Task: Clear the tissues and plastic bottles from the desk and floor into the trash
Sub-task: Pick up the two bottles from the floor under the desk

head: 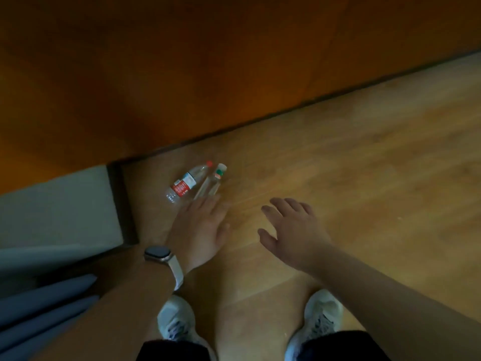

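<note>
Two clear plastic bottles lie on their sides on the floor [338, 162], touching along their length, near a dark baseboard corner. The left bottle [186, 185] is ribbed and see-through, w/ a red-and-white label and a red cap. The right bottle [214, 182] is slimmer and smooth, w/ a white cap and a green band at the neck; its base end is hidden behind fingertips.

Left hand [201, 230] is flat, fingers spread and released, hovering just at the bottles' near ends, grasping nothing; can't tell if it touches them. A watch [158, 254] w/ a dark rounded face and pale strap sits on that wrist. Right hand [294, 235] is also loose and empty, fingers spread, a bit apart from the bottles.

Floor is light wood-grain planks, slightly glossy. An orange-brown wood panel [182, 61] rises behind it; a grey-white wall section [57, 207] is at left. Two pale sneakers [177, 319] show below. Dim, blurry lighting.
</note>
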{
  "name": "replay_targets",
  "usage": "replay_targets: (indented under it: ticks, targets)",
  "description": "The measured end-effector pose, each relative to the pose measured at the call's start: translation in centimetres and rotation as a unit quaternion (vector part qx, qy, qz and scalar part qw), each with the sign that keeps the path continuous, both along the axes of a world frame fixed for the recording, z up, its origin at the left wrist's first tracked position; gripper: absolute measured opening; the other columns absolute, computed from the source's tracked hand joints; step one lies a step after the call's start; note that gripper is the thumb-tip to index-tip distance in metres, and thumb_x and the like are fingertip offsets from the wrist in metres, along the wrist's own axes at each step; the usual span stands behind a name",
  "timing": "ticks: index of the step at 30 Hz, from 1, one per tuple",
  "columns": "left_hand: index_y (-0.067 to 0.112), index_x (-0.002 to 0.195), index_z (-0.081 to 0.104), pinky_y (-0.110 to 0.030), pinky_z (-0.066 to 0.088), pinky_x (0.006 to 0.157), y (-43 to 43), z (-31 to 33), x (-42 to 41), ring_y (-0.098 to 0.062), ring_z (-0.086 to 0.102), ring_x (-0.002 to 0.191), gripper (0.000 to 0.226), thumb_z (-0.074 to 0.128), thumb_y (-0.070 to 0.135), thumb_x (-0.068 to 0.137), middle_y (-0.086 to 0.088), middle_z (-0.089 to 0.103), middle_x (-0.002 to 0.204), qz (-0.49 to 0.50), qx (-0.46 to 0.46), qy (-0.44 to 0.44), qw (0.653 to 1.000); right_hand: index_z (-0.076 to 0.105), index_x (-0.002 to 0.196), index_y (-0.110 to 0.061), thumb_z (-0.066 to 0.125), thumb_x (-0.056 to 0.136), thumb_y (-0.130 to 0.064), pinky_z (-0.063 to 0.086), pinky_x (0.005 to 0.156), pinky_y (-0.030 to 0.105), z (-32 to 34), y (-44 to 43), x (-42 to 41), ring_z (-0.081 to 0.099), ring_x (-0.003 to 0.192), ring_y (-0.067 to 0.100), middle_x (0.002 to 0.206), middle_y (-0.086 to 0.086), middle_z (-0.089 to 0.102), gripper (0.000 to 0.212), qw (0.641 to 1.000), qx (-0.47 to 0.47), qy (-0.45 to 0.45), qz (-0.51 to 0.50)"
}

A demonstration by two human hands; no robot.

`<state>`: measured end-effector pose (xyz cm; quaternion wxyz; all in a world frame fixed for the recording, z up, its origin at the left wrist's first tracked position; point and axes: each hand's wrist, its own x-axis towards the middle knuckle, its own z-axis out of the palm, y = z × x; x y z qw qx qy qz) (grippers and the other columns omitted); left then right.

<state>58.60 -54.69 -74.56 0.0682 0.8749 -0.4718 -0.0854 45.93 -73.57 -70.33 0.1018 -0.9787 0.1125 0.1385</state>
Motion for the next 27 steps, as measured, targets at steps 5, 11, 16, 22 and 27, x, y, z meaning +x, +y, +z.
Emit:
replay_targets:
  ticks: [5, 11, 16, 22, 27]
  targets:
    - [0.021, 0.144, 0.044, -0.046, 0.038, 0.106, 1.9, -13.4, 3.6, -0.026, 0.044, 0.132, 0.057, 0.053, 0.042, 0.092, -0.006, 0.048, 0.144, 0.016, 0.066, -0.008, 0.998, 0.057, 0.125, -0.02, 0.035, 0.086, -0.056, 0.042, 0.094, 0.043, -13.0, -0.3, 4.2, 0.05, 0.119, 0.028, 0.132, 0.005, 0.055, 0.057, 0.999, -0.009, 0.012, 0.028]
    - [0.015, 0.136, 0.051, -0.051, 0.041, 0.101, 4.1, -25.2, 8.6, -0.034, 0.05, 0.123, 0.053, 0.062, 0.035, 0.088, -0.013, 0.051, 0.139, 0.151, 0.061, 0.011, 0.987, 0.042, 0.135, -0.024, 0.036, 0.094, -0.055, 0.034, 0.104, 0.044, -24.2, 0.6, 8.6, 0.038, 0.13, 0.026, 0.141, 0.003, 0.042, 0.052, 0.999, 0.015, 0.016, 0.026]
    - [0.012, 0.142, 0.044, -0.049, 0.041, 0.1, 4.3, -29.6, 13.2, -0.034, 0.049, 0.121, 0.063, 0.064, 0.034, 0.086, -0.014, 0.047, 0.141, 0.241, 0.045, 0.027, 0.969, 0.041, 0.135, -0.024, 0.038, 0.094, -0.054, 0.037, 0.103, 0.045, -28.7, 1.9, 11.5, 0.038, 0.13, 0.025, 0.139, 0.002, 0.043, 0.051, 0.999, 0.043, 0.005, -0.006]
    - [0.021, 0.139, 0.042, -0.046, 0.052, 0.089, 4.2, -31.3, 16.2, -0.025, 0.058, 0.105, 0.059, 0.063, 0.042, 0.088, -0.005, 0.054, 0.129, 0.274, 0.04, 0.123, 0.953, 0.034, 0.14, -0.026, 0.043, 0.093, -0.054, 0.041, 0.097, 0.045, -31.5, 4.0, 13.8, 0.042, 0.127, 0.027, 0.138, 0.003, 0.042, 0.054, 0.993, 0.092, 0.03, -0.062]
    - [0.021, 0.13, 0.048, -0.046, 0.053, 0.087, 4.4, -33.0, 16.7, -0.025, 0.059, 0.1, 0.058, 0.068, 0.048, 0.084, -0.006, 0.057, 0.119, 0.286, 0.03, 0.162, 0.944, 0.03, 0.142, -0.021, 0.048, 0.087, -0.061, 0.045, 0.094, 0.047, -34.2, 6.4, 16.5, 0.045, 0.124, 0.03, 0.136, 0.008, 0.043, 0.07, 0.976, 0.141, -0.004, -0.163]
